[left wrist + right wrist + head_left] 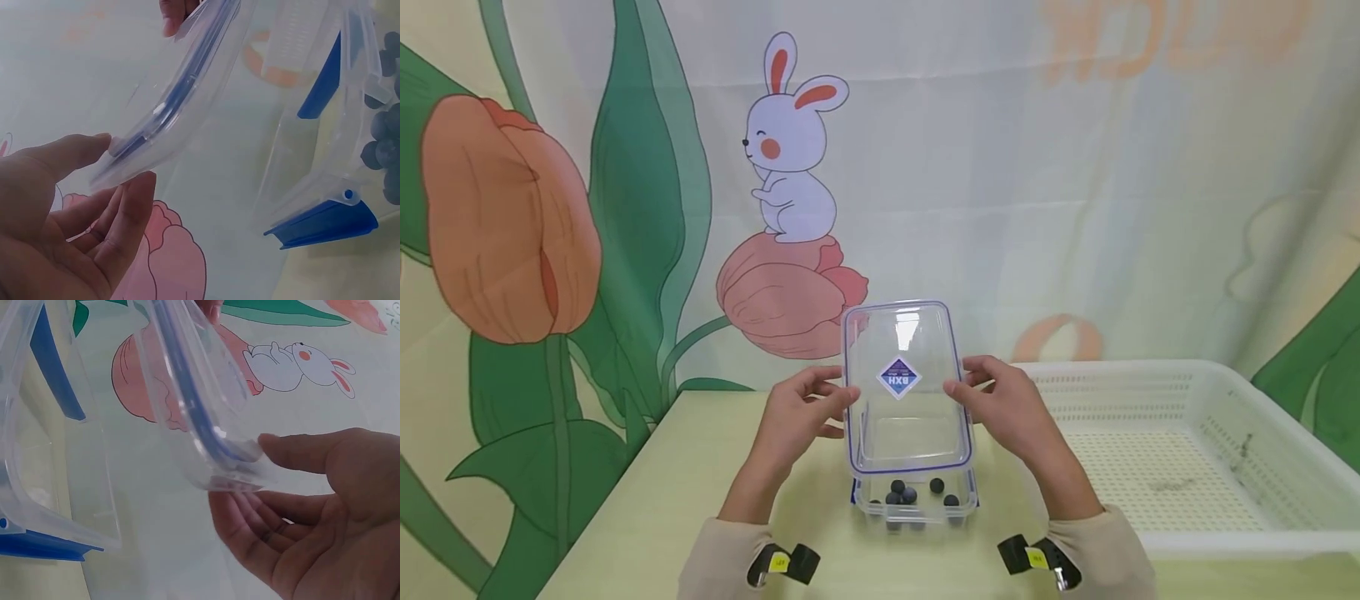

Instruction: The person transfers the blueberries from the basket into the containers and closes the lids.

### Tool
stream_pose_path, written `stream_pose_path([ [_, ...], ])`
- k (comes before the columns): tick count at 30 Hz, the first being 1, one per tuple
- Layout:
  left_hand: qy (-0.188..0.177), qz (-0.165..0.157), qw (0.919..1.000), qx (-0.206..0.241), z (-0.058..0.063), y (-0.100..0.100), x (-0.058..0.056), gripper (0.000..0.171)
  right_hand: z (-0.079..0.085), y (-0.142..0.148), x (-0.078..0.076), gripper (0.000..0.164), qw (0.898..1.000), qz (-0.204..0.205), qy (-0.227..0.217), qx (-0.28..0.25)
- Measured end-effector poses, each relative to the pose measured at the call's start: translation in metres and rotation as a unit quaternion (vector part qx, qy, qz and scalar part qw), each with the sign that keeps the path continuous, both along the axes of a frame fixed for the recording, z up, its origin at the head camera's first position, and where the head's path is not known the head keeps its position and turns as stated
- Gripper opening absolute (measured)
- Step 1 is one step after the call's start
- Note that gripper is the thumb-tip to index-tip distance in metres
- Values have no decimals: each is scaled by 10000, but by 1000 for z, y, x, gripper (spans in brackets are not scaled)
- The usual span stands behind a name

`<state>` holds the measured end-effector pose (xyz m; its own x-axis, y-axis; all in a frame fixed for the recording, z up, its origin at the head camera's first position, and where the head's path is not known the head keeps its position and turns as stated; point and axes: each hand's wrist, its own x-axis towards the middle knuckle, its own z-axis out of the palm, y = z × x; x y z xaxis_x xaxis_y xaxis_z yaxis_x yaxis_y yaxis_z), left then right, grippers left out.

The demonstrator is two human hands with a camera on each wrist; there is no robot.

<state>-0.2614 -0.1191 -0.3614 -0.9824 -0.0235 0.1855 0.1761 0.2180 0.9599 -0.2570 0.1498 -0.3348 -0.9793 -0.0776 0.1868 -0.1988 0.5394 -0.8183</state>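
Observation:
Both hands hold a clear plastic lid (pixel 880 329) with a blue seal around its edge and a blue diamond label, tilted up almost upright. My left hand (pixel 801 417) pinches its left edge between thumb and fingers. On the opposite edge, my right hand (pixel 1007 404) does the same. Below and behind the lid sits a clear food container (pixel 917 511), partly hidden by it. Several dark blue round berries (pixel 909 496) lie inside. Blue side clips (pixel 328 225) hang outward from the container in the left wrist view; the right wrist view shows blue clips (pixel 47 545) too.
A large white plastic basket (pixel 1240 543) with a perforated bottom stands to the right. The pale yellow tabletop (pixel 662 500) lies under everything. Behind it hangs a curtain (pixel 970 167) printed with tulips and a rabbit.

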Motion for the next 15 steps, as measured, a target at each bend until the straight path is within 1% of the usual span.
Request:
stream_pose_path([
  [3,-168,-89,9997,-122,-6,0,-3,47,-3,0,0,47,9990,-1,-70,447],
  [7,-436,-205,9986,-229,-15,1,-6,47,-6,-2,0,41,9943,4,-127,1060],
  [10,-603,-271,9974,-269,-21,2,-8,47,-9,-4,0,39,9916,30,-324,1256],
  [13,-759,-276,9961,-341,-27,3,-9,46,-11,-7,0,38,9887,69,-536,1396],
  [15,-861,-251,9951,-409,-29,3,-10,45,-13,-8,1,37,9862,92,-587,1547],
])
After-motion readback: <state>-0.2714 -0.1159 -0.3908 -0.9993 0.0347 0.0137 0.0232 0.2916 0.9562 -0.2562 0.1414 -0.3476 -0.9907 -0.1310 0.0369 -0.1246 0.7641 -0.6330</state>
